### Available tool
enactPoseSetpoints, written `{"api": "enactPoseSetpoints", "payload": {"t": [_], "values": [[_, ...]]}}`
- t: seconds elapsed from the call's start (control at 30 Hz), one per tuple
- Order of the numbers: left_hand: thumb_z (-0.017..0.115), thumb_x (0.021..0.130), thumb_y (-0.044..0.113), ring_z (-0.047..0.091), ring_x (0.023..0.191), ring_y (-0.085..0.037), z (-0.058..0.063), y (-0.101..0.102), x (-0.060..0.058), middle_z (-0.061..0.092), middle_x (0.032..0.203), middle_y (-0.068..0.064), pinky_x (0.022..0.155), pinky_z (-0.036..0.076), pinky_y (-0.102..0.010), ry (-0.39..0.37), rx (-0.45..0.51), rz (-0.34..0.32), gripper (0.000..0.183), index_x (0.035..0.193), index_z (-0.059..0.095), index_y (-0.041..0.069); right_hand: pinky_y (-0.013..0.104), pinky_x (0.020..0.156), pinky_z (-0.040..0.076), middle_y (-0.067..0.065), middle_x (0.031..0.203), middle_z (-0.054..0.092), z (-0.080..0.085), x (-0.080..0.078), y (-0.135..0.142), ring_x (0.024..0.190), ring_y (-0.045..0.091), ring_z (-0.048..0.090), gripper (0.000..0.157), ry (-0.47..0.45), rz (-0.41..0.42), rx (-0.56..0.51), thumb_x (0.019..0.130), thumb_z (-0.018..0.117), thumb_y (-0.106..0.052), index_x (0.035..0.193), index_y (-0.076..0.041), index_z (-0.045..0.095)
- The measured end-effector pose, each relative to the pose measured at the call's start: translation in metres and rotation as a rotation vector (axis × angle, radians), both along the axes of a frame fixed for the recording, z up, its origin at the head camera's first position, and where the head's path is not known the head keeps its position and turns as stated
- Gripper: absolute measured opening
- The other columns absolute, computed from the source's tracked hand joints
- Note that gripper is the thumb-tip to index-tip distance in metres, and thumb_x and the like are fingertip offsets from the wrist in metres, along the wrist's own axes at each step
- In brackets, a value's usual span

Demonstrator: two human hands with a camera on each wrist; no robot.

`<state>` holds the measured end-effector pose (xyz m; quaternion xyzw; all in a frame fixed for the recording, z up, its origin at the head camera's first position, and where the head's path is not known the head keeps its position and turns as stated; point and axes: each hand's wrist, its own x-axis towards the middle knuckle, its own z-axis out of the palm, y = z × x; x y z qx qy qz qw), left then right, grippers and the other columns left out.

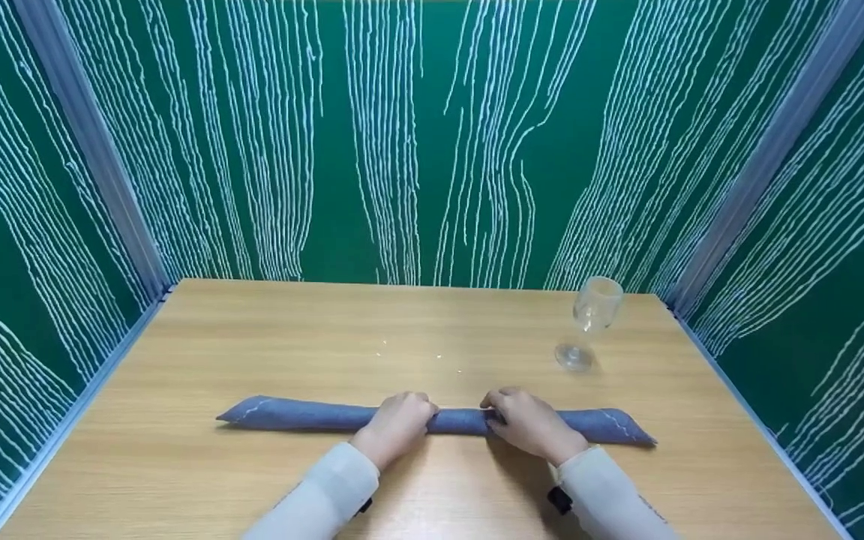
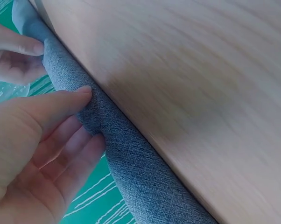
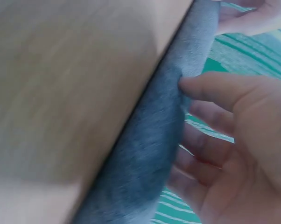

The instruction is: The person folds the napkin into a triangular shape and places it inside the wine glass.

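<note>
A blue-grey cloth [image 1: 312, 415], rolled into a long tube with pointed ends and light stitching near them, lies sideways across the wooden table. Left of its middle, my left hand [image 1: 400, 421] grips the roll. Thumb and fingers of that hand [image 2: 52, 135] pinch the fabric from opposite sides in the left wrist view. A short stretch of roll separates it from my right hand [image 1: 529, 422], which pinches the cloth right of the middle. In the right wrist view, the thumb of the right hand [image 3: 238, 135] presses the roll with the other fingers curled behind it.
An upright stemmed glass [image 1: 589, 319] stands at the back right of the table [image 1: 252, 322]. Several tiny white bits [image 1: 439, 356] are scattered beyond the roll. Green panels [image 1: 334, 187] with wavy white lines enclose the back and sides.
</note>
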<state>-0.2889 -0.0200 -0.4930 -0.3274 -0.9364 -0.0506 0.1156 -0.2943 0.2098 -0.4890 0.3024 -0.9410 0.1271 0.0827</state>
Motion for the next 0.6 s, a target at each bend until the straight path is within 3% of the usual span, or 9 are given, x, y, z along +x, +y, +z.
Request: {"api": "enactPoseSetpoints", "payload": {"t": [0.2, 0.4, 0.6], "values": [[0.065, 0.074, 0.0, 0.06, 0.07, -0.017, 0.0, 0.0, -0.003, 0.062, 0.075, -0.004, 0.062, 0.05, -0.028, -0.012, 0.023, -0.002, 0.016, 0.086, 0.071, 0.01, 0.03, 0.062, 0.049, 0.0, 0.081, 0.055, 0.002, 0.007, -0.012, 0.073, 0.016, 0.056, 0.02, 0.184, 0.05, 0.037, 0.075, 0.074, -0.019, 0.089, -0.008, 0.065], [0.066, 0.072, 0.001, 0.06, 0.07, -0.017, -0.001, 0.002, -0.005, 0.061, 0.077, -0.003, 0.062, 0.05, -0.029, -0.003, 0.017, -0.007, 0.018, 0.086, 0.071, 0.011, 0.033, 0.056, 0.046, 0.002, 0.077, 0.048, -0.009, 0.006, -0.019, 0.066, 0.018, 0.05, 0.033, 0.244, 0.009, 0.114, 0.067, 0.079, -0.024, 0.087, -0.005, 0.061], [0.077, 0.071, 0.02, 0.06, 0.078, -0.019, -0.001, 0.0, -0.006, 0.063, 0.084, -0.003, 0.067, 0.05, -0.031, -0.021, -0.019, 0.017, 0.023, 0.092, 0.07, 0.011, 0.035, 0.054, 0.047, 0.006, 0.079, 0.047, -0.019, 0.001, -0.025, 0.067, 0.021, 0.05, 0.033, 0.26, -0.037, 0.179, 0.068, 0.075, -0.024, 0.086, -0.001, 0.06]]}}
